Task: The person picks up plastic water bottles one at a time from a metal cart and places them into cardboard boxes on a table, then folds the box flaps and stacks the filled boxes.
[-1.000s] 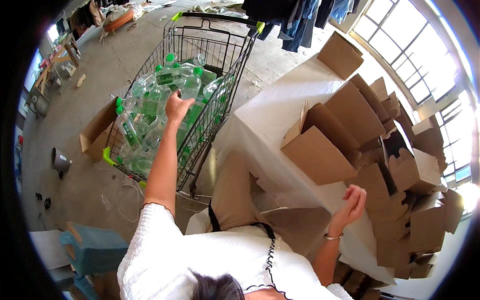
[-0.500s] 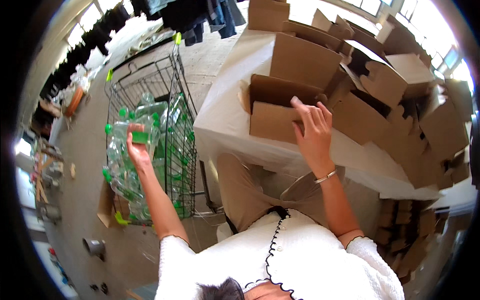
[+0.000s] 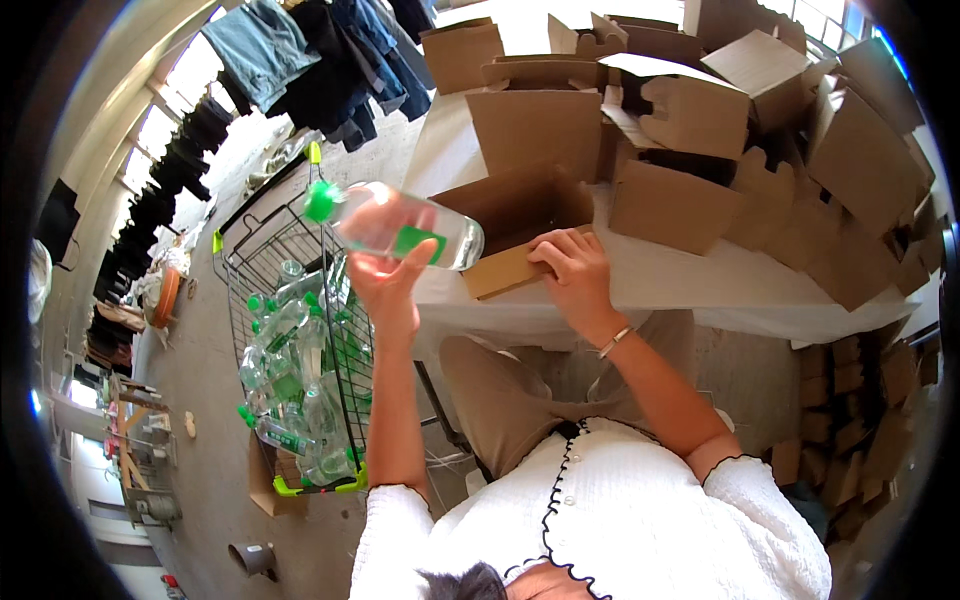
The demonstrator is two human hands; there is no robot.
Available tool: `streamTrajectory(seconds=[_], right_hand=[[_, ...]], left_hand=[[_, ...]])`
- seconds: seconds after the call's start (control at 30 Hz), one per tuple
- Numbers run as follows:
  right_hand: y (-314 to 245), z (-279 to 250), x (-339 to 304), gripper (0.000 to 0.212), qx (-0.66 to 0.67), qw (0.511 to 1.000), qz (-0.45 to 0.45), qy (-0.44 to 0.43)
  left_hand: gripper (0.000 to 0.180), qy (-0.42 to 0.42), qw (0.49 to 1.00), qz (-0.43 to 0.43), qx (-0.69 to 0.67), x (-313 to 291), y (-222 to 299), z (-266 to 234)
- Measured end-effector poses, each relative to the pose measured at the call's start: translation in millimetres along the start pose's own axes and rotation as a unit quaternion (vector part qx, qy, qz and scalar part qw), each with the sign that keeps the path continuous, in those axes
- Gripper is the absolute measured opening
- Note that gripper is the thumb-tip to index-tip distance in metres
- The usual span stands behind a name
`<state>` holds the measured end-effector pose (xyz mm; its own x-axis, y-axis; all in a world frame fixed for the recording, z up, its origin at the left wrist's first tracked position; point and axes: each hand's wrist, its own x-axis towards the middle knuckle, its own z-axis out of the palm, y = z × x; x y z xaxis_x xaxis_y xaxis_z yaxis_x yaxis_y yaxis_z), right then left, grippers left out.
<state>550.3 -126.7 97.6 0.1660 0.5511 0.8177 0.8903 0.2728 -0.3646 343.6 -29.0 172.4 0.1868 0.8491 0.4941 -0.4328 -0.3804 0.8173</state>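
Two-handed, holding one bottle (image 3: 446,226) in the left hand (image 3: 385,288) and contacting an open box (image 3: 515,205) with the right hand (image 3: 577,275). Closing the left fingers and thumb around the clear body, near the green label (image 3: 411,240). Tilting the bottle: pointing the green cap (image 3: 321,201) up and left, directing the base toward the box. Positioning the bottle between cart (image 3: 288,488) and box, with the base near the left end of the box. Curling the right fingers narrowly at the front of the box; not showing clearly whether pinching or merely pressing, so not able to tell.

Status: holding one bottle clear of the cart, but not yet seating it inside the box. Hiding part of the box interior from view, thus not confirming any contents. Counting as left: a large heap of other bottles (image 3: 300,375), lying at mixed angles in the cart. Standing on the white table (image 3: 650,272), behind and right of the box: many other boxes (image 3: 668,207), mostly open.
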Motion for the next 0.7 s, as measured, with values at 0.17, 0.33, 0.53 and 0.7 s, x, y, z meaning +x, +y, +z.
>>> streamTrajectory(seconds=[0.17,0.33,0.53,0.7], right_hand=[[10,5,4,0.021,0.020,1.000,-0.004,-0.004],[10,5,0,0.018,0.041,0.999,0.006,-0.009],[11,3,6,0.018,0.029,0.998,0.048,-0.042],[7,0,10,0.022,0.000,0.993,0.109,-0.037]], left_hand=[[0.068,-0.121,0.964,0.066,0.227,19,-3,44],[0.080,-0.244,0.879,0.050,0.406,44,-14,54],[0.082,-0.356,0.760,0.020,0.543,60,-18,72],[0.079,-0.404,0.702,-0.024,0.585,60,-22,73]])
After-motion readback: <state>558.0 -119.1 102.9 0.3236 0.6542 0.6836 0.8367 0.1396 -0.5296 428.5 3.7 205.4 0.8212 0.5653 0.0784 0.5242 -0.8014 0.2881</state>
